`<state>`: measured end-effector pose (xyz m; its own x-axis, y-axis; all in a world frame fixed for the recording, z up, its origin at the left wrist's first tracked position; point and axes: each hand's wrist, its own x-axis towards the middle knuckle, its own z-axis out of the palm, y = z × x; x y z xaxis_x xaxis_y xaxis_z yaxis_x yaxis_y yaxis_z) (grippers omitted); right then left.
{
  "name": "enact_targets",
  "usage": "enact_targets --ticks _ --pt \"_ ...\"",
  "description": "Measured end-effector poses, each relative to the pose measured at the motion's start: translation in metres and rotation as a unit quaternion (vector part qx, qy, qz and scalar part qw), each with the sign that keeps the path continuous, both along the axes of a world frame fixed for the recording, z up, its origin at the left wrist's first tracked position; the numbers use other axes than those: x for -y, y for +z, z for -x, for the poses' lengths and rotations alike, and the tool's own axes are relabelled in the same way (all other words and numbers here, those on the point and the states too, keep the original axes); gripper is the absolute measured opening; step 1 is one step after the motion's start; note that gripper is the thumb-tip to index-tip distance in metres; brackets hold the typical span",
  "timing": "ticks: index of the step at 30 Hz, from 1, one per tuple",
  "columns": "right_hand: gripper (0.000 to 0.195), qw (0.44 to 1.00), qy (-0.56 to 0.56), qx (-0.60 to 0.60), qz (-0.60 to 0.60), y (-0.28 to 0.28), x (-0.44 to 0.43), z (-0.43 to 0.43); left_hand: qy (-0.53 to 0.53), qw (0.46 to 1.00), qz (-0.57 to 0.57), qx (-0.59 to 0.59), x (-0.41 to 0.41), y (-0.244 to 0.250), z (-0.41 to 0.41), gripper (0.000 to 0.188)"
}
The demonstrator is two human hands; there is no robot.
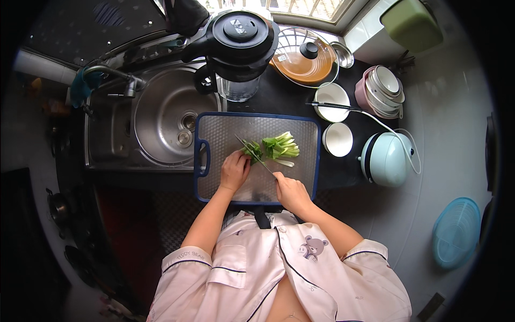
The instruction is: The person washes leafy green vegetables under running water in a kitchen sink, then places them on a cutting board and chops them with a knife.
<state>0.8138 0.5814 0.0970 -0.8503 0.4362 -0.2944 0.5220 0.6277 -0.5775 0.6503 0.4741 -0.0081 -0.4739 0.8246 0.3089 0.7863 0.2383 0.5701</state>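
Note:
On a blue-rimmed metal cutting board [299, 181] lie leafy greens in two parts. My left hand [235, 169] holds down the dark leafy end [253, 151] with its fingertips. A kitchen knife [260, 161] slants across these leaves, its handle gripped in my right hand [290, 191]. Just right of the blade, cut pale stalks with green leaves [281, 145] sit in a loose pile, and one white stalk piece [285, 163] lies below them. Whether the edge has gone through the leaves cannot be told.
A steel sink [161, 120] with a faucet [130, 86] adjoins the board's left side. Behind stand a black-lidded glass jug [239, 86] and a glass-lidded orange pan [301, 66]. White bowls [337, 139], a pink container with stacked dishes [364, 92] and a light-blue electric cooker [388, 159] stand right.

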Motion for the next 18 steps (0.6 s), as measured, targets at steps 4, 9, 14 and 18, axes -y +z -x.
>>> enact_targets --ticks 4,9,14,18 --pt "0.023 0.998 0.018 0.066 0.001 0.003 0.011 -0.011 -0.007 1.000 0.010 0.001 -0.001 0.002 0.000 0.019" --pt "0.022 1.000 0.006 0.028 -0.009 -0.033 0.017 -0.005 -0.007 1.000 0.006 -0.006 -0.002 0.002 -0.001 0.020" --pt "0.022 1.000 -0.018 -0.014 -0.021 -0.060 0.018 0.020 -0.016 1.000 -0.006 0.008 0.002 0.002 -0.002 0.023" --pt "0.021 0.996 -0.039 -0.080 -0.007 -0.058 0.006 0.031 -0.031 0.999 0.001 0.011 0.003 0.007 0.000 0.021"
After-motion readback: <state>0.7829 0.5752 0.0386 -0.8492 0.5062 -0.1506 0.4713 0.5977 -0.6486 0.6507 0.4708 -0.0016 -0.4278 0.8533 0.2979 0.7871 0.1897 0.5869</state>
